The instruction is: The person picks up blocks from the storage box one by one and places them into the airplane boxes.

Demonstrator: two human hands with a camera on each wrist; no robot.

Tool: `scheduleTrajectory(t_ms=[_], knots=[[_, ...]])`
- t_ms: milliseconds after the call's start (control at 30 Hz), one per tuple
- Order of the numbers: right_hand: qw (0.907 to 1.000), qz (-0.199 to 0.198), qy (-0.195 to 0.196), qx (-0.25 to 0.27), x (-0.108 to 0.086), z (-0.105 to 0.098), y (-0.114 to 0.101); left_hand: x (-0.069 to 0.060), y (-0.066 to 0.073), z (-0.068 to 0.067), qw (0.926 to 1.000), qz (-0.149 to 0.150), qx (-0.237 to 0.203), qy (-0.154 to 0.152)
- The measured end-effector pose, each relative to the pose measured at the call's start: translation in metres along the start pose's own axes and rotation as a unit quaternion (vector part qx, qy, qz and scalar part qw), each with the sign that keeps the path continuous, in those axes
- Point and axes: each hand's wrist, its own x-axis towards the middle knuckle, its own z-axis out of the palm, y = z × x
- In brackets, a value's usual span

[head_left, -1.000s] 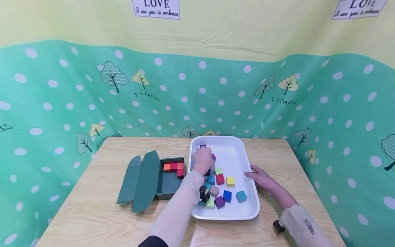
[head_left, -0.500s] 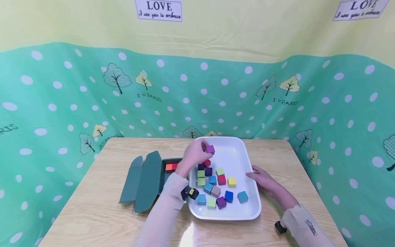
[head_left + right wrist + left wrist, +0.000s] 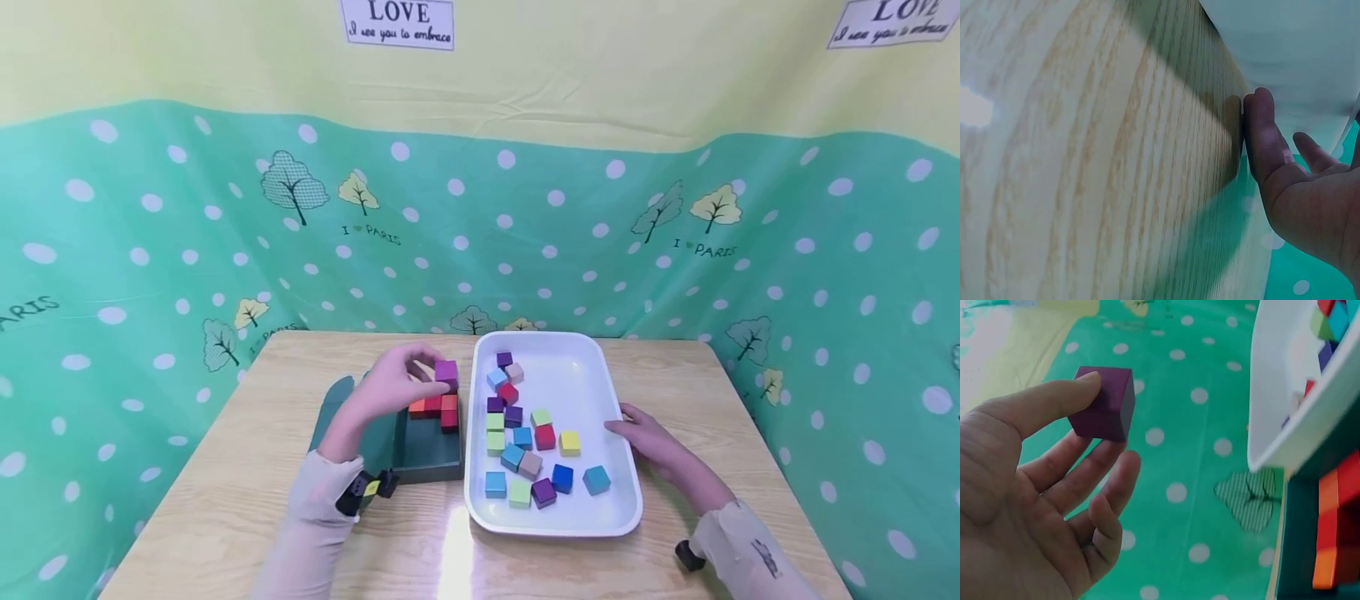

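Between thumb and fingertips, my left hand [image 3: 390, 383] pinches a purple cube [image 3: 446, 373]; the left wrist view shows the purple cube [image 3: 1104, 403] plainly, with the thumb on one face. The hand is over the back part of an open dark green box [image 3: 427, 455]. Inside the box lie several orange and red cubes, among them a red cube [image 3: 449, 422]. My right hand [image 3: 654, 440] rests at the right side of a white tray [image 3: 555, 528], thumb by the rim. In the right wrist view the right hand [image 3: 1297, 181] has extended fingers along the tray's outer wall.
Several loose cubes lie in the tray, mostly along its left and front, including a yellow cube [image 3: 570, 442] and a teal cube [image 3: 597, 479]. The box's lid flap [image 3: 333, 400] spreads left over the wooden table [image 3: 202, 500]. A patterned cloth [image 3: 480, 208] hangs behind.
My left hand has lifted the purple cube out of the tray's back left and carried it left to above the green box. The right hand has stayed by the tray.
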Motion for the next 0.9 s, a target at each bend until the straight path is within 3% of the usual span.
scheduleTrajectory(t_ms=[133, 300, 700, 900], knots=[[1.0, 0.002, -0.001, -0.004, -0.001, 0.0, 0.001, -0.011, -0.01, -0.008, 0.9998, -0.014, 0.014, -0.009], [0.9999, 0.009, 0.005, -0.009, 0.001, 0.0, 0.001, -0.018, -0.025, -0.006, 0.9987, -0.038, 0.032, -0.014], [0.9998, 0.009, 0.014, -0.011, 0.001, -0.001, 0.002, -0.014, -0.065, 0.017, 0.9874, -0.086, 0.132, -0.011], [0.9999, 0.005, 0.005, -0.012, 0.0, -0.001, 0.001, -0.013, -0.082, 0.031, 0.977, -0.102, 0.187, 0.001]])
